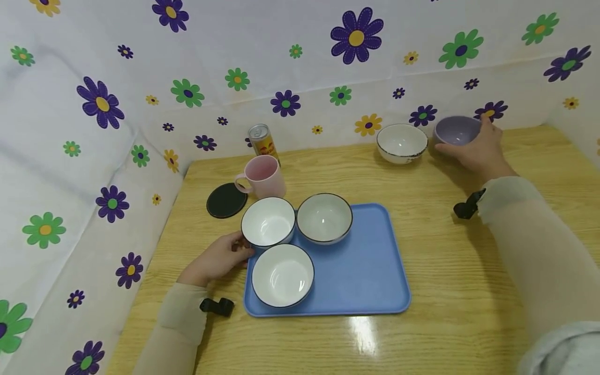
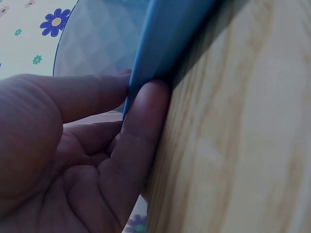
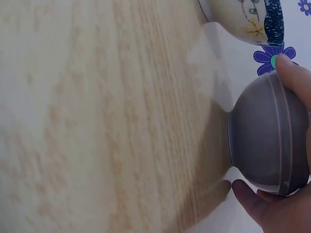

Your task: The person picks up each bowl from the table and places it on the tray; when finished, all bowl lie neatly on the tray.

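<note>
My left hand [image 1: 224, 256] pinches the left rim of the blue tray [image 1: 361, 260]; the left wrist view shows finger and thumb on either side of the tray edge [image 2: 154, 48]. Three white bowls with dark rims are on the tray's left part: a back-left bowl [image 1: 269, 221], a greyer bowl [image 1: 324, 219] beside it, and a front bowl [image 1: 283, 276]. At the back right, my right hand [image 1: 483, 148] grips a purple bowl [image 1: 454, 130], with fingers and thumb spread round its sides. The right wrist view shows the bowl's outside [image 3: 260, 131], upright at the table.
Left of the purple bowl stands a white patterned bowl [image 1: 402, 143]. Behind the tray are a pink mug [image 1: 267, 179], a drink can [image 1: 262, 139] and a round black coaster [image 1: 227, 200]. A flowered cloth [image 1: 309, 67] hangs along the wooden table's [image 1: 328, 344] back and left sides.
</note>
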Tool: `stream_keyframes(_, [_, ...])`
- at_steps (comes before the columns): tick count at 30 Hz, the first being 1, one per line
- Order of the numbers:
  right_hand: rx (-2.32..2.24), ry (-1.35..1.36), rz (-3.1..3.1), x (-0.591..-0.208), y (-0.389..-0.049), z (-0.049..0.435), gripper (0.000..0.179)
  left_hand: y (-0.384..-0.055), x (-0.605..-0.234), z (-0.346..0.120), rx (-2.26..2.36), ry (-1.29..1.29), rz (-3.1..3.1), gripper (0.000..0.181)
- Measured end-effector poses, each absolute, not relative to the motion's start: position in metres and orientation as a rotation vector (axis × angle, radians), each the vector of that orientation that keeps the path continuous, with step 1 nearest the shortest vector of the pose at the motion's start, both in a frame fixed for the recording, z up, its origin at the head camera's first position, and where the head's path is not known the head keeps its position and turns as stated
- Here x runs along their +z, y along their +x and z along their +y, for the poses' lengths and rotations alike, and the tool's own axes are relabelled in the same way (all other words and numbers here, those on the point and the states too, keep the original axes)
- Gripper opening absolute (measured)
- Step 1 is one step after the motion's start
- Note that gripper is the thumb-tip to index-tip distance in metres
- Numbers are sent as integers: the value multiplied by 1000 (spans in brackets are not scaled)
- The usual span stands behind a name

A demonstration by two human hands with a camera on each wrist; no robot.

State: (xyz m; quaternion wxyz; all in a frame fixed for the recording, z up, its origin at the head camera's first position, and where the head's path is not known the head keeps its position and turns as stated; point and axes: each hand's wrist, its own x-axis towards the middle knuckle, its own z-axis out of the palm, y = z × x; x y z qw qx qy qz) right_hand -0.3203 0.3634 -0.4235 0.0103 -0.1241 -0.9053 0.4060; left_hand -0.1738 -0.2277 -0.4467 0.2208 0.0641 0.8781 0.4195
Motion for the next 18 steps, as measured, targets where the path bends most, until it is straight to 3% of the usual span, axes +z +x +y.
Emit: stream_keyframes(18, [1396, -395, -2651, -417, -294, 365, 125, -174, -446, -229, 1187, 180, 2410, 25])
